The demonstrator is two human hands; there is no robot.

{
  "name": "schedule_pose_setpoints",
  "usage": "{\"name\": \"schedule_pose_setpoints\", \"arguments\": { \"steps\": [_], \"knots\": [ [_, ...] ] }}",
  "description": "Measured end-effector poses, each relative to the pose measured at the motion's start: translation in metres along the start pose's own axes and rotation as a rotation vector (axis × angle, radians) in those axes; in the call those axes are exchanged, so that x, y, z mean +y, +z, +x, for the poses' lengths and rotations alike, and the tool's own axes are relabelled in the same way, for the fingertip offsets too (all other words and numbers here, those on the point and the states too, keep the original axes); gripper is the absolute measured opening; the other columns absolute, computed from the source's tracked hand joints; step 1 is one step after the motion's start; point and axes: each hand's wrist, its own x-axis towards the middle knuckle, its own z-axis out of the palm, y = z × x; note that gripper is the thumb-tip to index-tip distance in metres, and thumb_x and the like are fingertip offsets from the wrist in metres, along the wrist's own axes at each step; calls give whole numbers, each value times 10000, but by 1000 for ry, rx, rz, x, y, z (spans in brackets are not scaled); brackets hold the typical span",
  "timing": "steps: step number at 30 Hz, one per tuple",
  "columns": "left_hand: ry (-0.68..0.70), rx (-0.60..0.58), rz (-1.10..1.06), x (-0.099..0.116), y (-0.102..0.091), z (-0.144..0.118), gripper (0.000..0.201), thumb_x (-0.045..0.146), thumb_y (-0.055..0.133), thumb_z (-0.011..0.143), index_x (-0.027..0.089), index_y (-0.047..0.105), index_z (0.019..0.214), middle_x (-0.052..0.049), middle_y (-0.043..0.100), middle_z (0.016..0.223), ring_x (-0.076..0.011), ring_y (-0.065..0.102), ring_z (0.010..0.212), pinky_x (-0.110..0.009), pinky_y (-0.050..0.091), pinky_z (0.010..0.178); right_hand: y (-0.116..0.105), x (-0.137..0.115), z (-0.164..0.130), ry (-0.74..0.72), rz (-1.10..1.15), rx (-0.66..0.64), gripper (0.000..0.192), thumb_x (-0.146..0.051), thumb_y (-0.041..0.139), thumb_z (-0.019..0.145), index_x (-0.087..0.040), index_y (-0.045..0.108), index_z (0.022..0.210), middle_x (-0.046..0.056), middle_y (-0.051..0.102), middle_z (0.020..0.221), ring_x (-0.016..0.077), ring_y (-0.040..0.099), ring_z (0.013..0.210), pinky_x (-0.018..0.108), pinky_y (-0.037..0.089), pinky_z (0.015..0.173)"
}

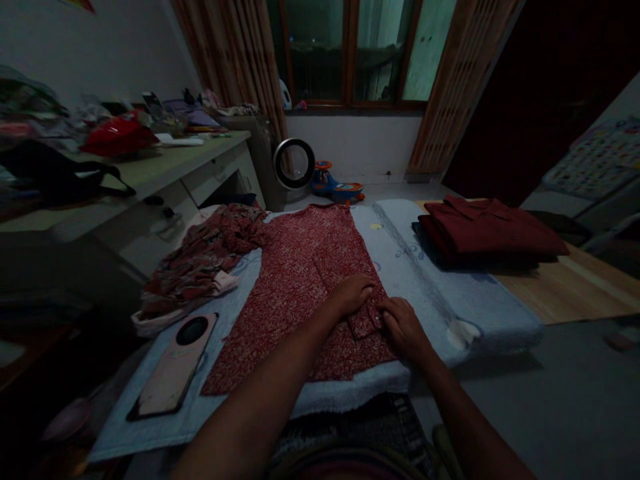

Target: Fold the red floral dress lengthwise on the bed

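A dim room, seen from above a person's two bare forearms. A red patterned garment [300, 293] lies spread flat on a pale blue padded cloth [425, 280] that covers the tabletop [565, 287], stretching from near the person's body away toward the window. Part of it is folded over itself, leaving a narrow folded flap near the lower right edge.

The left hand [353, 295] rests palm down on the garment just above that flap, its fingers held close together and flat, pressing the fabric. The right hand [403, 323] sits just beside it, touching the flap's right edge, with fingers curled downward onto the cloth; whether they pinch the fabric or only press it cannot be told in the low light. The two hands nearly meet at the flap.

The garment looks thin, soft and light, likely to slump, crease and slide on the padding rather than hold a shape. Edges, hems and fold lines seem the best places to take hold, with a flat palm steadying the rest.

To the left lies a crumpled heap of similar red printed cloth [200, 260], and nearer, a pink flat phone-like object [175, 367] with a dark round patch. To the right sits a stack of folded dark red clothes [490, 230].
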Motion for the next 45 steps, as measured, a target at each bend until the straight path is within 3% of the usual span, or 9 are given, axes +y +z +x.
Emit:
{"name": "schedule_pose_setpoints", "arguments": {
  "steps": [3,6,11,14,18,24,28,34,45],
  "knots": [
    [2,104,-82,-14,-19,5,325,208,420,972,188,664,1184,-70,631,1337,-186,553,1266,-374,415,1129,-6,0,2,44,71,-34,283,-248,403,930,-222,671,1016,74,680,1001,244,587,974,417,446,912],
    [-109,221,-32,-39,-46,4,343,183,412,959,179,660,1196,-69,631,1339,-193,545,1282,-378,403,1141,-16,1,7,91,136,-96,287,-280,416,926,-226,679,1026,71,696,1042,243,609,999,413,462,925],
    [-277,198,151,-92,-75,-11,338,128,446,903,184,693,1127,-72,685,1236,-208,616,1179,-368,461,1081,-19,-21,33,43,141,-76,294,-228,421,916,-222,677,1060,68,693,1082,240,597,1048,410,452,963],
    [-281,167,198,-113,-76,-19,360,112,452,892,186,685,1157,-70,668,1285,-198,596,1220,-381,435,1112,1,-45,60,-71,107,-184,319,-142,407,912,-212,689,1044,68,698,1078,219,598,1038,380,448,979],
    [-256,150,200,-125,-69,-27,359,130,478,896,191,669,1195,-65,658,1307,-187,589,1233,-374,438,1112,43,-63,100,-158,-14,-262,360,-105,406,929,-156,668,1172,110,643,1255,212,554,1161,333,402,1038],
    [-290,174,179,-127,-66,-29,313,183,480,943,203,670,1191,-50,662,1298,-172,594,1223,-335,441,1100,85,-60,137,-79,-286,-348,411,-130,426,938,-167,587,1313,133,612,1231,248,525,1112,359,384,992],
    [-318,153,178,-122,-68,-27,277,222,538,932,212,681,1169,-57,658,1304,-194,599,1215,-341,449,1089,84,-61,133,-91,-371,-412,364,-154,420,943,-167,624,1245,136,587,1244,263,493,1101,374,360,980],
    [-326,151,221,-115,-69,-26,262,253,582,913,230,676,1157,-49,666,1275,-213,607,1194,-347,466,1059,67,-69,104,-125,-404,-418,307,-155,430,937,-180,683,1110,120,607,1145,269,478,1043,379,349,933],
    [-293,146,264,-115,-68,-26,249,256,567,918,227,672,1142,-53,668,1261,-209,619,1159,-343,474,1039,44,-81,46,-145,-339,-351,312,-99,488,890,-172,680,1125,105,621,1058,249,496,972,362,359,877]
  ]
}}
